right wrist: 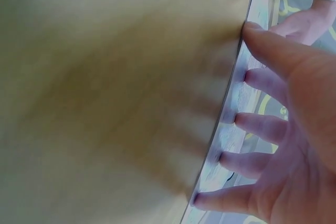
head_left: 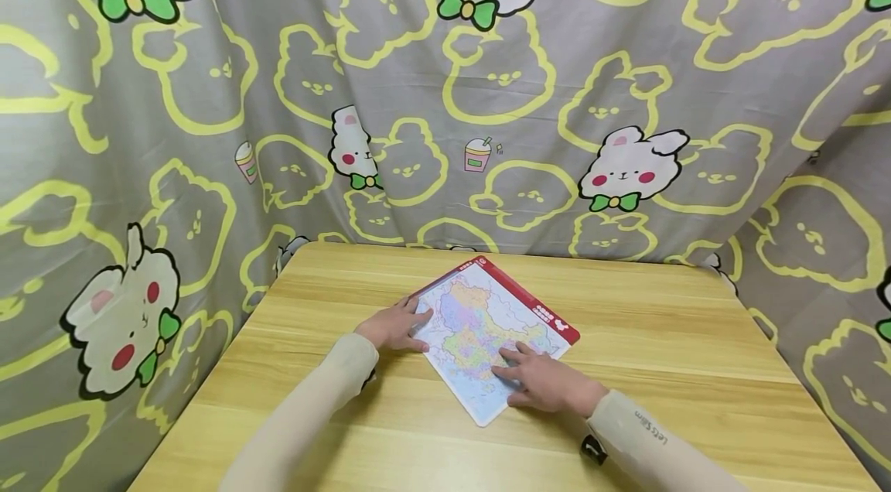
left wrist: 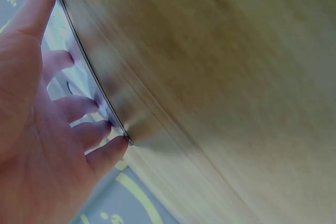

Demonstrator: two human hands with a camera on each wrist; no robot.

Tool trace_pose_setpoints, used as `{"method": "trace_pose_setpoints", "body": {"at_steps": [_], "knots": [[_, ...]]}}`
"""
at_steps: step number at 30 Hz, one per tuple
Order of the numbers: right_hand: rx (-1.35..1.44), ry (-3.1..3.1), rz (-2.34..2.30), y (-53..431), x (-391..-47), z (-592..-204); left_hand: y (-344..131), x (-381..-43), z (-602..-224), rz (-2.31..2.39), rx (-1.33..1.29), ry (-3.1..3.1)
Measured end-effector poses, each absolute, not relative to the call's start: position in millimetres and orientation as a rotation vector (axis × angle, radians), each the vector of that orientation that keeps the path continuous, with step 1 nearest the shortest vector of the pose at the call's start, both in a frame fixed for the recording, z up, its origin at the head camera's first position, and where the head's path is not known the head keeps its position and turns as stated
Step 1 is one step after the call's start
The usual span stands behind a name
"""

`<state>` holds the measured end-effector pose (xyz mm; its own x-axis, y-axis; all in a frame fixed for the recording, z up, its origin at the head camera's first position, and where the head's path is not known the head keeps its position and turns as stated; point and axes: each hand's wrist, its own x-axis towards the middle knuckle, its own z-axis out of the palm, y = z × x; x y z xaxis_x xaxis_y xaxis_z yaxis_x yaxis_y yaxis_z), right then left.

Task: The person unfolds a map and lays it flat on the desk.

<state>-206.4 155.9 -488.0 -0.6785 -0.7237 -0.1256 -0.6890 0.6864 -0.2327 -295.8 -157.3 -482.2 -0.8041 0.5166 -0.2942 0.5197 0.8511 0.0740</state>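
Lying flat; thin map board [head_left: 473,333], red-banded, pastel-patched; left fingers [left wrist: 93,134], right fingers [right wrist: 244,164] spread apart, touching it

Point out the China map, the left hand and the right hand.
China map [head_left: 468,337]: head view, on the middle of its printed face.
Left hand [head_left: 394,326]: head view, on the back of the hand.
Right hand [head_left: 550,380]: head view, on the back of the hand.

The map board [head_left: 473,341] lies on the table [head_left: 682,376], its left side under the left hand [head_left: 395,326], its right under the right hand [head_left: 548,380]; one corner sits nearer than both, another beyond them. Past that (behind the table's far edge) hangs the curtain [head_left: 418,90].
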Motion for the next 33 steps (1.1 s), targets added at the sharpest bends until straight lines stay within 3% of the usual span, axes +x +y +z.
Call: {"method": "trace_pose_setpoints", "body": {"at_steps": [33], "knots": [[-1.134,2.652,-0.291,186,-229,-486,-153,-273,-482,0.007,0.802,2.726]]}}
